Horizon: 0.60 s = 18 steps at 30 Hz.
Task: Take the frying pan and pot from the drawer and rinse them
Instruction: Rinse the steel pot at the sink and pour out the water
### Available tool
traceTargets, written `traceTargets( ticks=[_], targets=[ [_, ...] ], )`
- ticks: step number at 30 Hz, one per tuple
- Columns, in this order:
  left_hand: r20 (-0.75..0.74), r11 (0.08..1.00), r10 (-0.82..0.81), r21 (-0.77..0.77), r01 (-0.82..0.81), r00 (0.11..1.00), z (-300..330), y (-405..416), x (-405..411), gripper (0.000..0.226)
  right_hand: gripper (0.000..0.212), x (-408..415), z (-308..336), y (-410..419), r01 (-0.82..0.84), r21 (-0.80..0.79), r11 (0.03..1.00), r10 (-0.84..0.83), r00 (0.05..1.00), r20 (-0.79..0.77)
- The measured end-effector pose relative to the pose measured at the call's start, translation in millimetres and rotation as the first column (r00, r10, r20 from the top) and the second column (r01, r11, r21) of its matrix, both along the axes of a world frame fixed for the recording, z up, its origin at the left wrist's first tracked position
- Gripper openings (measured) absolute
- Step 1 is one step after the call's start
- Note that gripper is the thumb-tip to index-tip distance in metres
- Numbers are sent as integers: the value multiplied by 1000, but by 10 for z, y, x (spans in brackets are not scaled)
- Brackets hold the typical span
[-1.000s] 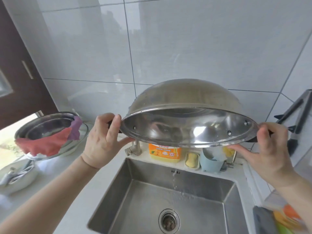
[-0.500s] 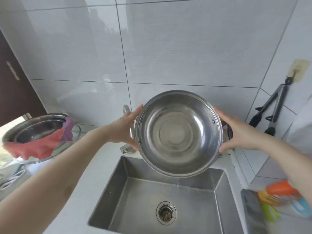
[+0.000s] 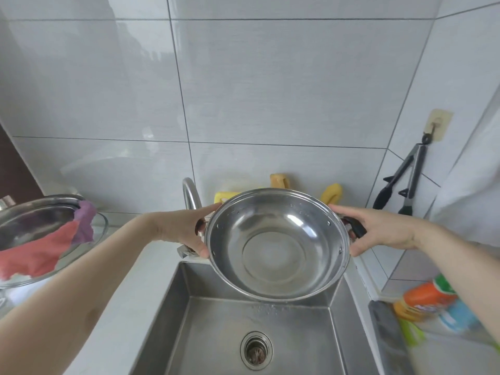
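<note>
The person holds the steel pot (image 3: 277, 244) tilted over the back edge of the sink (image 3: 259, 334), left hand (image 3: 178, 230) and right hand (image 3: 378, 231) each gripping a side handle. It looks like the rinsing step, water draining out. Next probably calls for setting the pot down on the worktop (image 3: 130, 288).

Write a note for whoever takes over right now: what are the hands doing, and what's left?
Left hand: grips the pot's left handle.
Right hand: grips the pot's right handle.
Pot: held over the sink, tilted toward the camera, inside wet, no standing water visible.
Second steel pan, a cloth draped over its rim, sits on the left counter.
Done: pot is out and looks rinsed.
Left: set the pot down. Whether the other pan is rinsed cannot be told.
</note>
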State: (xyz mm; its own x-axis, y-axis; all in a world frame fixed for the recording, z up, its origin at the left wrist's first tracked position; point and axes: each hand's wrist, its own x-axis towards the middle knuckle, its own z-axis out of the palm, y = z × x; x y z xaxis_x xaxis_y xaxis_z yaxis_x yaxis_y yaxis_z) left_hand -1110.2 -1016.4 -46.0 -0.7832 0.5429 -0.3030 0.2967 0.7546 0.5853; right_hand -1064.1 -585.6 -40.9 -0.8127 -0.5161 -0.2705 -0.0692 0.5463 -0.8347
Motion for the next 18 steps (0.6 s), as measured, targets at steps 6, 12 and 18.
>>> traceTargets(
  ticks=[6, 12, 18],
  targets=[
    [30, 1000, -25, 12, 25, 999, -29, -8, -81, 118, 103, 126, -28, -46, 23, 22, 999, -23, 1000, 8],
    [35, 987, -161, 27, 160, 986, 132, 352, 46, 108, 97, 433, -70, 184, 128, 41, 991, -125, 991, -50],
    [24, 980, -201, 5, 201, 979, 252, 936, 249, 109, 93, 1064, -49, 657, 284, -18, 959, -285, 956, -70]
  ],
)
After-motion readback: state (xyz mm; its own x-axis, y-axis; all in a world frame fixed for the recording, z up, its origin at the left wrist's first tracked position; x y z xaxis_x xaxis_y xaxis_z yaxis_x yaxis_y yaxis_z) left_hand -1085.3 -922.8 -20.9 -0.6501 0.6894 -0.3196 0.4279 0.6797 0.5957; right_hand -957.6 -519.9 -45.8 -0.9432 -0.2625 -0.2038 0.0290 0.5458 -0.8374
